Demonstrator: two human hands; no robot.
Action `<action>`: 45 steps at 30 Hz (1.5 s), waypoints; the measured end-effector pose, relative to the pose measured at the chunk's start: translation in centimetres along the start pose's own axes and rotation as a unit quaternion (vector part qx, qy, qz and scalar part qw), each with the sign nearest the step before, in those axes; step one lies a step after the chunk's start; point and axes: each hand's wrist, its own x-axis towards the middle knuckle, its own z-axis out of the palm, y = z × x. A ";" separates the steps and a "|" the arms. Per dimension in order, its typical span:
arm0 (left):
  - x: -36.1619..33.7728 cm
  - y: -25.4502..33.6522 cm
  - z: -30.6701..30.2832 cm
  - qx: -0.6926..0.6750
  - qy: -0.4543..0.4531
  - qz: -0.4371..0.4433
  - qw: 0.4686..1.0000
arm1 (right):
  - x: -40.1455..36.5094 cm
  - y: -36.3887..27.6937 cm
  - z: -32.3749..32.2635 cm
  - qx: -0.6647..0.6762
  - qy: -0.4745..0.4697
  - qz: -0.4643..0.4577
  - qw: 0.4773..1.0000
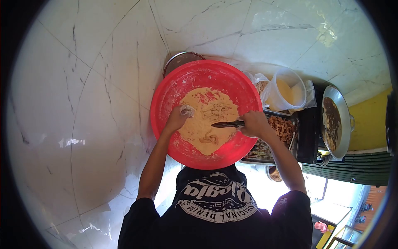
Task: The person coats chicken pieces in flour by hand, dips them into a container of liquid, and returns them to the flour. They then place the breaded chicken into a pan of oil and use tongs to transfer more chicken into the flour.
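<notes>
A large red basin (166, 103) holds a wide patch of pale flour (215, 139) with coated pieces (217, 111) in it. My left hand (179, 118) is over the left part of the flour, its fingers bent and dusted white; whether they hold anything is hidden. My right hand (253, 124) grips a dark utensil (227, 124), which looks like tongs or a knife, at the basin's right side. Its tip points left over the flour.
Right of the basin are a tray of fried pieces (282, 129), a plastic tub (287, 92) of yellowish contents, plastic bags and a large pan (336, 124) of dark oil. A tiled wall (103, 83) rises at the left.
</notes>
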 end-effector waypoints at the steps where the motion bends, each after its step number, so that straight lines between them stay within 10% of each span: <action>1: -0.1 0.4 0.0 0.002 0.000 0.011 1.000 | 0.0 0.4 -0.1 0.021 0.036 -0.011 0.999; 26: 3.3 3.9 4.7 -0.052 0.078 -0.044 0.995 | -3.3 5.0 -3.8 0.119 0.212 -0.017 0.970; 35: 4.8 -0.9 5.7 0.360 -0.002 -0.025 0.932 | -9.1 14.9 -13.3 -0.036 0.281 0.168 0.944; 37: 4.2 0.9 7.3 0.529 -0.066 -0.059 0.844 | -8.9 16.7 -13.4 -0.070 0.281 0.199 0.936; 45: 4.3 -2.0 8.4 0.564 -0.020 -0.043 0.824 | -3.1 21.5 -8.7 -0.157 0.160 0.279 0.934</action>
